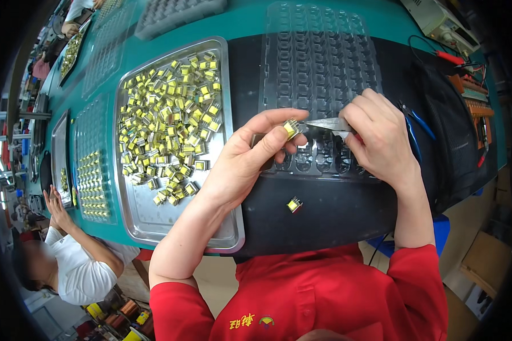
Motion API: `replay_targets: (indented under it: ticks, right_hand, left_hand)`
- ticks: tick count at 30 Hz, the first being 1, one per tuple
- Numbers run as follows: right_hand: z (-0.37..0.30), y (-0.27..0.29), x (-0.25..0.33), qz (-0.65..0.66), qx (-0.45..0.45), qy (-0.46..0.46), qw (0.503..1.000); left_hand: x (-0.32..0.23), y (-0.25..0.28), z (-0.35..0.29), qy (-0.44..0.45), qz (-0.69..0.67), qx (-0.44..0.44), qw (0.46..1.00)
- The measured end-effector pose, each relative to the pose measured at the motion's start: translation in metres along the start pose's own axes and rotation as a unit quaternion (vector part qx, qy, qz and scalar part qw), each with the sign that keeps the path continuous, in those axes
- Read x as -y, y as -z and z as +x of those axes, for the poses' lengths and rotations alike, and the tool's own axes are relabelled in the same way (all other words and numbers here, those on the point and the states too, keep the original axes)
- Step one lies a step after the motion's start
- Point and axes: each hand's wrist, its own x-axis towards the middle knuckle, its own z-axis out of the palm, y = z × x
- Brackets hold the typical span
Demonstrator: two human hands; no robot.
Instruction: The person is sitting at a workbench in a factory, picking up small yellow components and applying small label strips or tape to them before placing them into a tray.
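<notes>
My left hand (253, 153) is closed, pinching a small transformer (292, 129) with yellow tape and metal pins between thumb and fingers. My right hand (378, 136) grips a tapered, pointed metal tool (329, 123), its tip against or very close to the transformer's pins. Most of the tool is hidden in the fist, so its exact kind is unclear. Both hands are over the near part of a clear plastic tray (318, 62) with moulded pockets. Another yellow transformer (294, 205) lies alone on the black mat (335, 213), nearer to me.
A metal tray (222, 230) heaped with yellow transformers stands at left. At right lie blue-handled pliers (420, 122), a black mesh item (452, 125) and red-clipped leads (449, 57) by a beige instrument (438, 23). A co-worker (88, 264) sits far left beside a partly filled tray (92, 184).
</notes>
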Motion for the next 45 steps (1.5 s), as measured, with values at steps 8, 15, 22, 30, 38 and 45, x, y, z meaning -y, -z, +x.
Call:
replay_targets:
  ticks: [8, 15, 22, 30, 38, 45]
  right_hand:
    - [0.001, -0.003, -0.001, -0.014, -0.027, 0.014, 0.999]
    - [-0.001, -0.007, 0.001, -0.019, -0.022, 0.029, 0.999]
    - [-0.001, -0.009, 0.001, -0.036, -0.02, 0.037, 0.998]
    - [-0.002, -0.007, 0.001, -0.065, -0.009, 0.043, 0.997]
    - [-0.002, -0.006, 0.002, -0.087, 0.003, 0.051, 0.995]
    - [-0.002, -0.005, -0.001, -0.091, -0.002, 0.049, 0.995]
  left_hand:
    - [0.006, 0.001, 0.0, -0.034, 0.044, 0.008, 0.998]
    - [0.004, -0.004, -0.003, -0.098, 0.179, 0.005, 0.979]
    - [0.004, -0.004, -0.004, -0.087, 0.196, -0.003, 0.977]
    - [0.002, -0.003, -0.004, -0.09, 0.237, -0.01, 0.967]
    - [0.0, -0.002, -0.005, -0.066, 0.249, -0.003, 0.966]
    - [0.003, 0.0, -0.004, -0.097, 0.284, -0.016, 0.954]
